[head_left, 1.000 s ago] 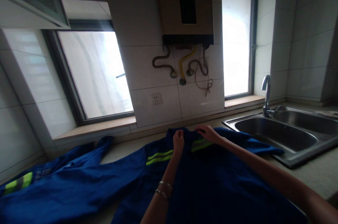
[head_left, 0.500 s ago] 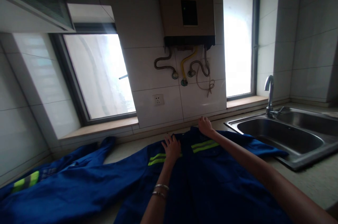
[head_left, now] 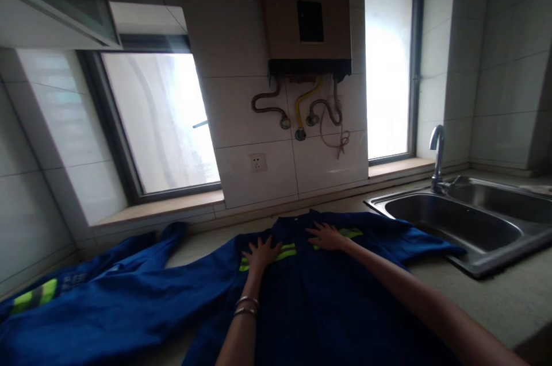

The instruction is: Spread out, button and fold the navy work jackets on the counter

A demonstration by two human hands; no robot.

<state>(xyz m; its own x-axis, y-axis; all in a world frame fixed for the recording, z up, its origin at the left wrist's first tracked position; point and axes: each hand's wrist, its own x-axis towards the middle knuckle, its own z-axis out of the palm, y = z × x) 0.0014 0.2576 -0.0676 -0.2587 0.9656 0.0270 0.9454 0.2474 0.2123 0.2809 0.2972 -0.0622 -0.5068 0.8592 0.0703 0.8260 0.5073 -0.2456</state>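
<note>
A dark blue work jacket (head_left: 297, 308) with yellow-green reflective stripes lies spread on the counter, its collar toward the wall. My left hand (head_left: 262, 254) rests on the left chest stripe, fingers spread. On the other side of the front opening, my right hand (head_left: 325, 236) lies flat over the right stripe, fingers also apart. One sleeve stretches to the left, and the other reaches to the sink's edge. Another blue garment (head_left: 142, 254) with a reflective band is bunched at the far left, partly behind the sleeve.
A double steel sink (head_left: 457, 222) with a faucet (head_left: 437, 153) is set in the counter (head_left: 495, 303) at the right. On the wall hangs a water heater (head_left: 306, 15) with pipes below it. A cabinet (head_left: 56, 4) juts out at upper left.
My right hand has come down from the collar's edge onto the right chest stripe, its fingers now spread. My left hand has slid left and slightly nearer along the jacket.
</note>
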